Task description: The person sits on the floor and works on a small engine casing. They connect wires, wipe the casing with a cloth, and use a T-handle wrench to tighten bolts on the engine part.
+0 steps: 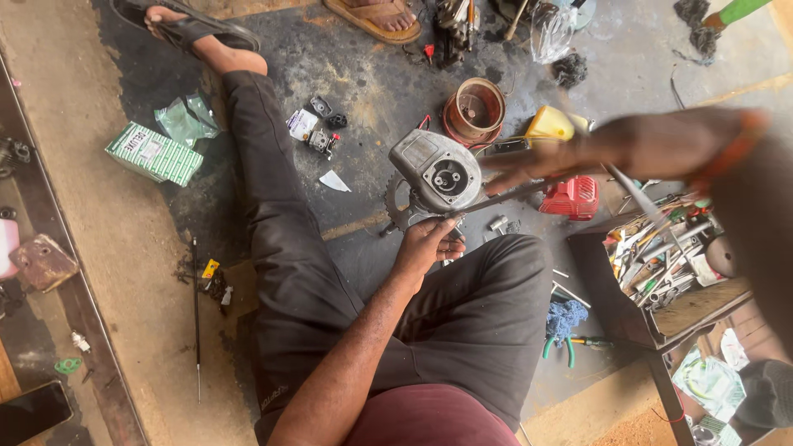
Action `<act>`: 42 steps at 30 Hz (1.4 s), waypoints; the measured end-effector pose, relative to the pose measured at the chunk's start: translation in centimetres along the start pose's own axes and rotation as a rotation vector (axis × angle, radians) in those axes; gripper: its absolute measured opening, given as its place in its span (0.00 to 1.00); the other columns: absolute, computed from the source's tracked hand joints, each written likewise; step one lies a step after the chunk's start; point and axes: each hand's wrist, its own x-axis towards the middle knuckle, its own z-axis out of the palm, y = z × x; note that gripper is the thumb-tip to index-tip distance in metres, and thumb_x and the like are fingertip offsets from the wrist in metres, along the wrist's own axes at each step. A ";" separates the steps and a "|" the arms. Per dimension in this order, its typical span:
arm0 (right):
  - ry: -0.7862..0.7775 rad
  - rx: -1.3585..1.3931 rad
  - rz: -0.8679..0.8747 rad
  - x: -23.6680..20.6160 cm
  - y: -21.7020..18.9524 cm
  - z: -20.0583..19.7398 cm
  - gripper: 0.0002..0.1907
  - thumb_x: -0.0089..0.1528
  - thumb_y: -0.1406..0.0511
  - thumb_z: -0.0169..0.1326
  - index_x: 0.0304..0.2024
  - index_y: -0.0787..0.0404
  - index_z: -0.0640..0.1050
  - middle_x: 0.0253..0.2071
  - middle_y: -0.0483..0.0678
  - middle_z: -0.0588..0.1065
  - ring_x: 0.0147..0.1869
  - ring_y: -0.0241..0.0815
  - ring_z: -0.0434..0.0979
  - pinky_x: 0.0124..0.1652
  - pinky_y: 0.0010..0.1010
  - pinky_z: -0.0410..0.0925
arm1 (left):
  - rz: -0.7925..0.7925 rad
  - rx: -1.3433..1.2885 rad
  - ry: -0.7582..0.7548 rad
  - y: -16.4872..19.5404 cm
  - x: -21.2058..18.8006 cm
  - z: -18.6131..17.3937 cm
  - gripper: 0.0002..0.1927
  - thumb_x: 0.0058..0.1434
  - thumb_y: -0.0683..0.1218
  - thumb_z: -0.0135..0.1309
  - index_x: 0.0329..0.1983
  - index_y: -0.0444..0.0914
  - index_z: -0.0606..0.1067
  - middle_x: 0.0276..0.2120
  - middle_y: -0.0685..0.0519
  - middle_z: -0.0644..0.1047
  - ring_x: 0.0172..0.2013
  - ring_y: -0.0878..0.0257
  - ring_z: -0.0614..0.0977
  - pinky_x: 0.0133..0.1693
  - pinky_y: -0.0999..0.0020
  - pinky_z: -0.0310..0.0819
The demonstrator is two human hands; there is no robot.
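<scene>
Small grey metal engine casing (435, 169) with toothed sprocket, resting on the oil-stained concrete floor (363, 74) before the seated person's knees. Left hand (427, 244) clamped on its lower edge; right hand (541, 158), blurred, closed around a long thin metal rod (504, 196) touching the casing. Red plastic cover (572, 198) just beside.

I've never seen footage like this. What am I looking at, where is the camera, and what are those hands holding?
There is one picture, from a camera worn on a person's head, looking down. The person sits on a stained concrete floor, legs in dark trousers. The left hand steadies a grey engine casing with a toothed sprocket from below. The right hand, blurred, is at a long metal rod whose tip meets the casing. Around them lie a green box, a rusty round part, a yellow container, a red cover and a tray of tools.
</scene>
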 end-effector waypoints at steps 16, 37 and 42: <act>0.177 -0.366 0.501 -1.0 0.2 0.5 0.37 0.72 0.42 0.31 0.71 0.58 0.68 0.70 0.50 0.69 0.73 0.48 0.69 0.70 0.39 0.59 | 0.000 0.005 -0.019 -0.1 0.1 -0.5 0.18 0.69 0.53 0.55 0.47 0.31 0.76 0.34 0.47 0.82 0.34 0.60 0.86 0.39 0.65 0.85; 0.023 0.115 0.176 0.0 2.7 0.2 0.37 0.68 0.40 0.36 0.77 0.40 0.67 0.68 0.48 0.72 0.69 0.43 0.67 0.63 0.43 0.59 | -0.017 0.052 0.010 0.1 0.0 -0.3 0.16 0.70 0.52 0.53 0.49 0.34 0.77 0.35 0.47 0.82 0.34 0.61 0.86 0.39 0.65 0.84; 0.868 0.657 -0.622 5.6 -1.0 5.4 0.35 0.70 0.44 0.34 0.76 0.44 0.64 0.67 0.51 0.72 0.65 0.50 0.70 0.61 0.46 0.63 | -0.041 0.079 0.028 0.7 -0.2 -0.2 0.16 0.69 0.52 0.53 0.47 0.34 0.77 0.35 0.47 0.82 0.35 0.61 0.86 0.39 0.65 0.85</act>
